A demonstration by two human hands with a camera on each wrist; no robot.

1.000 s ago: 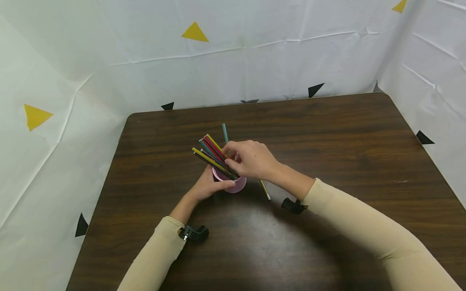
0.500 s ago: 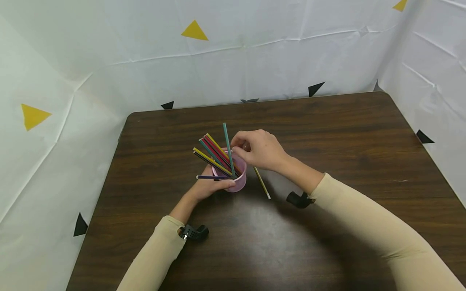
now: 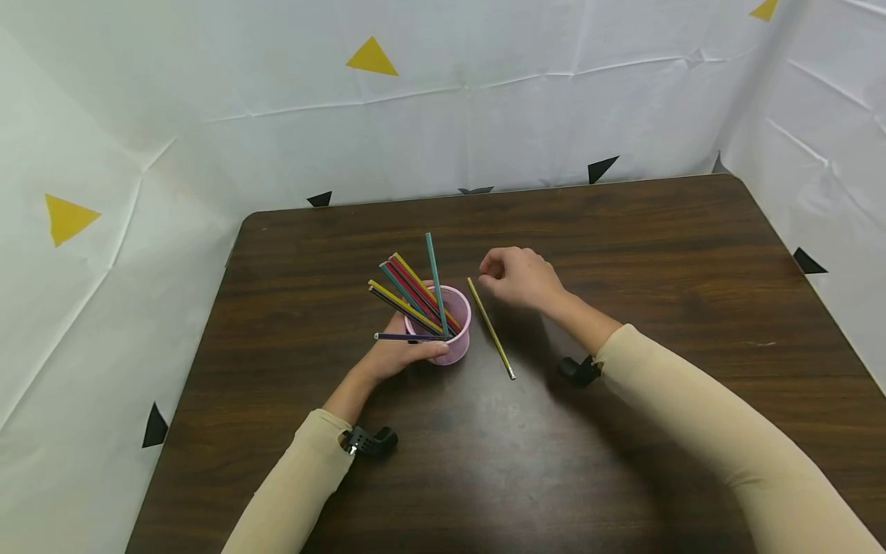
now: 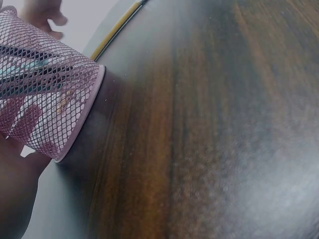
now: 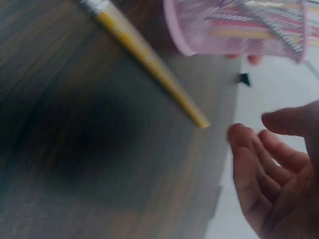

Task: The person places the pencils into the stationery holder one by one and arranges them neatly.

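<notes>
The left hand point(image 3: 400, 355) grips the pink mesh cup point(image 3: 453, 332) of pencils point(image 3: 408, 292), standing on the surface point(image 3: 623, 254). The right hand point(image 3: 521, 275) hovers empty, fingers loosely curled, just beside the far end of a yellow pencil point(image 3: 490, 328) lying right of the cup.

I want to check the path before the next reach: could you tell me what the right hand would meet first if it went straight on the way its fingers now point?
Probably the yellow pencil lying on the table: the right hand points left toward its far end. Beyond it stands the pink mesh cup. The hand's height above the table is unclear.
</notes>
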